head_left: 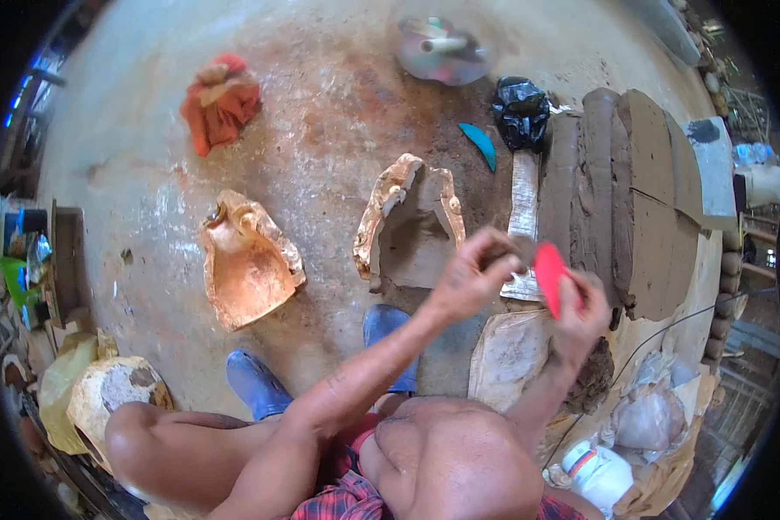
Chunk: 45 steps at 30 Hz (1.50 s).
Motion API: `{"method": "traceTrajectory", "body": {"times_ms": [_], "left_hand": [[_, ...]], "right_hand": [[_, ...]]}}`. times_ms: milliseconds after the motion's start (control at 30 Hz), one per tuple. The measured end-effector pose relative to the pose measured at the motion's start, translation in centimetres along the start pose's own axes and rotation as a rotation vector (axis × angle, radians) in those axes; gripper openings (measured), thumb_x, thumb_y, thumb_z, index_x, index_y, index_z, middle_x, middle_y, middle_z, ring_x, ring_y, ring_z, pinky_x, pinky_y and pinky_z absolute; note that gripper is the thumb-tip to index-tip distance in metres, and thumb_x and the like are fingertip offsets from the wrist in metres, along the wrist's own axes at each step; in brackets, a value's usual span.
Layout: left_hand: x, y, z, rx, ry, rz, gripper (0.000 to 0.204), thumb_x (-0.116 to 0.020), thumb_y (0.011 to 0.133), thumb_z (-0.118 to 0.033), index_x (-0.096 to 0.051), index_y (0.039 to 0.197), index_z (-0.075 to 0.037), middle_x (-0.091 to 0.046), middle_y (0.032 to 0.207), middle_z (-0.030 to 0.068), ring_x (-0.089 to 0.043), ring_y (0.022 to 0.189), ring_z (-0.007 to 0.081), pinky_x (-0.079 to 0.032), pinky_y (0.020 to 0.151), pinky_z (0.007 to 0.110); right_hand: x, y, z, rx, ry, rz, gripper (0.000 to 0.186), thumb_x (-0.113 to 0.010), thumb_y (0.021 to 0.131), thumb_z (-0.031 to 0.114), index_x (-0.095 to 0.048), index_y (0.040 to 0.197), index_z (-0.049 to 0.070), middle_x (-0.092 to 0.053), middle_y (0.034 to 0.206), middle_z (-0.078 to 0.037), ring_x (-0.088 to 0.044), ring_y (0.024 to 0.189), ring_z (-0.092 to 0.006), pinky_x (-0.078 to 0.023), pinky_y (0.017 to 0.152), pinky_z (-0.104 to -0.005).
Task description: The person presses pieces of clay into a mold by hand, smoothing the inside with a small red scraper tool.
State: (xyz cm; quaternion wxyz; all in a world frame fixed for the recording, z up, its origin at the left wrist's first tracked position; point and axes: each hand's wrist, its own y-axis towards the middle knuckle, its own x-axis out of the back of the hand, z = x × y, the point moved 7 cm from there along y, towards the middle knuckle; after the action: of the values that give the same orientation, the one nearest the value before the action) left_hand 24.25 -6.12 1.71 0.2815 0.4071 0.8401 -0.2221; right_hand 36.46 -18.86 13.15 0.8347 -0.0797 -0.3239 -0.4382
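Observation:
My left hand (481, 269) is raised right of the clay-lined mold (367, 230), its fingers curled round something small, perhaps grey clay, that I cannot make out. Just to its right, my right hand (574, 308) grips a red curved flat tool (549, 269). That mold has a pale, rough rim and grey clay inside. A second mold (247, 277), orange inside, lies open at the left. Beyond my hands, a pale ridged strip (523, 186) runs beside thick grey clay slabs (659, 199). A teal curved tool (478, 143) lies near a black plastic bag (520, 113).
An orange cloth (221, 113) and a bowl of tools (446, 65) are farther back. Blue clogs (256, 381) are by my legs. A pale rounded object (130, 386) sits lower left. A white jar (594, 472), plastic bags (646, 416) and a clay lump (591, 386) are lower right.

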Motion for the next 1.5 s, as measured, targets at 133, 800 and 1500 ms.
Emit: {"method": "traceTrajectory", "body": {"times_ms": [133, 800, 1500], "left_hand": [[-6.3, -2.8, 4.8, -0.266, 0.380, 0.252, 0.031, -0.074, 0.095, -0.014, -0.064, 0.122, -0.004, -0.068, 0.125, 0.0127, -0.071, 0.098, 0.0248, -0.060, 0.088, 0.037], [20.1, -9.8, -2.7, 0.058, 0.629, -0.632, 0.056, -0.054, 0.110, -0.034, -0.050, 0.157, -0.005, -0.063, 0.094, 0.0001, -0.056, 0.086, 0.0141, -0.049, 0.079, 0.033], [19.9, -12.4, 1.5, -0.100, 0.131, -0.994, 0.039, -0.067, 0.103, -0.009, -0.061, 0.140, 0.002, -0.073, 0.131, 0.0166, -0.070, 0.121, 0.0225, -0.054, 0.105, 0.035]], "right_hand": [[7.7, -3.7, 0.0, 0.092, -0.168, -0.326, 0.016, -0.068, 0.102, 0.010, -0.070, 0.111, -0.002, -0.071, 0.103, -0.010, -0.068, 0.085, -0.0171, -0.055, 0.076, -0.0294], [-18.9, -2.6, 3.5, -0.018, 0.183, 0.441, 0.023, -0.060, 0.108, 0.018, -0.067, 0.124, 0.003, -0.077, 0.088, -0.012, -0.071, 0.059, -0.0168, -0.056, 0.056, -0.0329], [-27.2, -7.0, 9.8, 0.751, -0.287, 0.671, 0.018, -0.060, 0.106, 0.011, -0.061, 0.122, 0.004, -0.074, 0.090, -0.022, -0.074, 0.080, -0.0397, -0.056, 0.066, -0.0479]]}}
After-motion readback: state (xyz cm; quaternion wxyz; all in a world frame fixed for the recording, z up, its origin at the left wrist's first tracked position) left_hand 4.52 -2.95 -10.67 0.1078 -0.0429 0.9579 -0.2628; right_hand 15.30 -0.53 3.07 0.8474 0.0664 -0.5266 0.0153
